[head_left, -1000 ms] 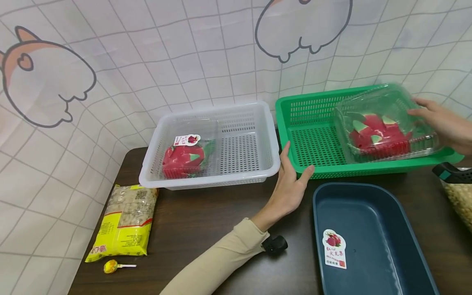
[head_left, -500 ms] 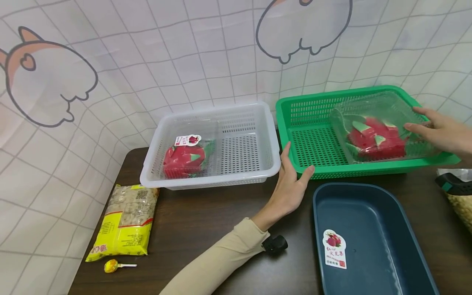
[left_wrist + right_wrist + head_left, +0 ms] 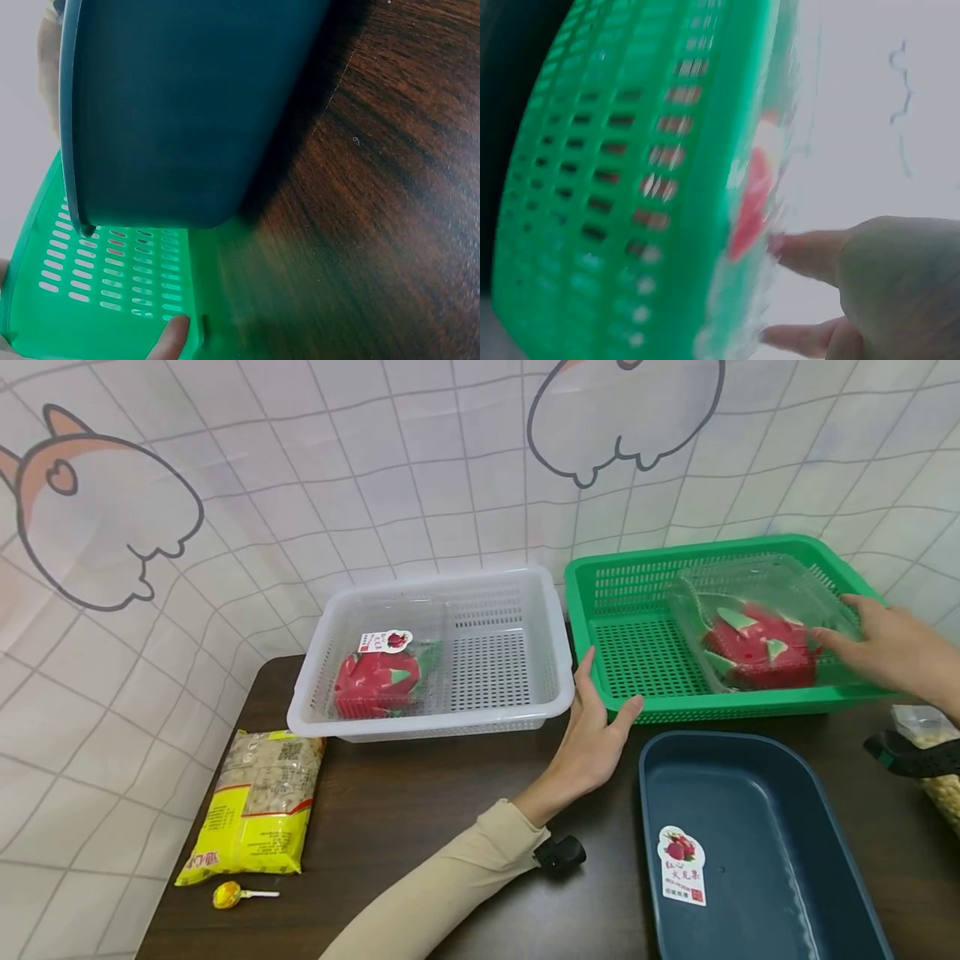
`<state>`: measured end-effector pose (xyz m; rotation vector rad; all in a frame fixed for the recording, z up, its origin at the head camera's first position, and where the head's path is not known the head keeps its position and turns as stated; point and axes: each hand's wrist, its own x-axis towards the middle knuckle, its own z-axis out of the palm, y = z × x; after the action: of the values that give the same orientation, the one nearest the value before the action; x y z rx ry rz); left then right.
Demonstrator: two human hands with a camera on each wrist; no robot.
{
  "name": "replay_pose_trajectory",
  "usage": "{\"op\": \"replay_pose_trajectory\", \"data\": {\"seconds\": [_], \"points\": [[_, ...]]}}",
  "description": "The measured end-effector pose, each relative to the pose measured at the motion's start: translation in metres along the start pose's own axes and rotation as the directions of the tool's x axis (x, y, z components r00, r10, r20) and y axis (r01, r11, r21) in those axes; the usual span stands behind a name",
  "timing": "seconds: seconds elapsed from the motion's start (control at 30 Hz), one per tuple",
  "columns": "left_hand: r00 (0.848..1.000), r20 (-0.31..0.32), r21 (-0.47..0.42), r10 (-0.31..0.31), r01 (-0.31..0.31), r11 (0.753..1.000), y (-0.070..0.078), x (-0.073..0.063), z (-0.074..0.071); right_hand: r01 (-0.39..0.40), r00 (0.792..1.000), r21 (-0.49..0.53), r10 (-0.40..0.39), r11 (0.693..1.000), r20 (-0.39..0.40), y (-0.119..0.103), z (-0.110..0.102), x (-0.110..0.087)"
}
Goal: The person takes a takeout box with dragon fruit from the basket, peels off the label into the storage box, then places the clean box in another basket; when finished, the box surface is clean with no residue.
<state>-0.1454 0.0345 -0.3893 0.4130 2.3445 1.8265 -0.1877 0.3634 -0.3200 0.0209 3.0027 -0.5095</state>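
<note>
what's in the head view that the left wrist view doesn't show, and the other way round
Only the head view: the white basket with its clear fruit pack, the yellow bag, the lollipop and the label inside the blue tray.

Only the left wrist view: the tray's tall outer wall, close up.

Both: the green basket, the tray, the left grip and the dark table.

Left grip [image 3: 588,735] is loose, fingers pointing at the back edge of the bench [image 3: 405,793], thumb stuck out wide, beige sleeve [image 3: 457,868] slanting behind it. Right grip [image 3: 892,643] is over towards the right edge, thumb and finger apart.
</note>
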Motion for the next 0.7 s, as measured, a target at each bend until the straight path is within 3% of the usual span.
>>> {"op": "replay_pose_trajectory", "data": {"seconds": [0.1, 0.27, 0.4, 0.7], "points": [[1.0, -0.003, -0.002, -0.003, 0.003, 1.0, 0.0, 0.0, -0.001, 0.016, 0.999, -0.074, -0.02, 0.997, -0.047, -0.019, 0.001, -0.006], [1.0, 0.005, 0.0, -0.006, 0.006, 1.0, 0.001, 0.0, 0.0, 0.013, 1.0, -0.096, -0.013, 0.995, 0.004, -0.036, 0.004, -0.014], [1.0, 0.002, -0.001, -0.006, 0.006, 1.0, 0.001, 0.0, 0.001, -0.016, 0.999, -0.094, 0.02, 0.995, 0.039, -0.039, 0.01, -0.015], [1.0, -0.006, -0.004, -0.01, 0.01, 1.0, 0.0, 0.0, 0.0, -0.038, 0.999, 0.001, 0.037, 0.999, 0.034, -0.034, 0.019, -0.012]]}}
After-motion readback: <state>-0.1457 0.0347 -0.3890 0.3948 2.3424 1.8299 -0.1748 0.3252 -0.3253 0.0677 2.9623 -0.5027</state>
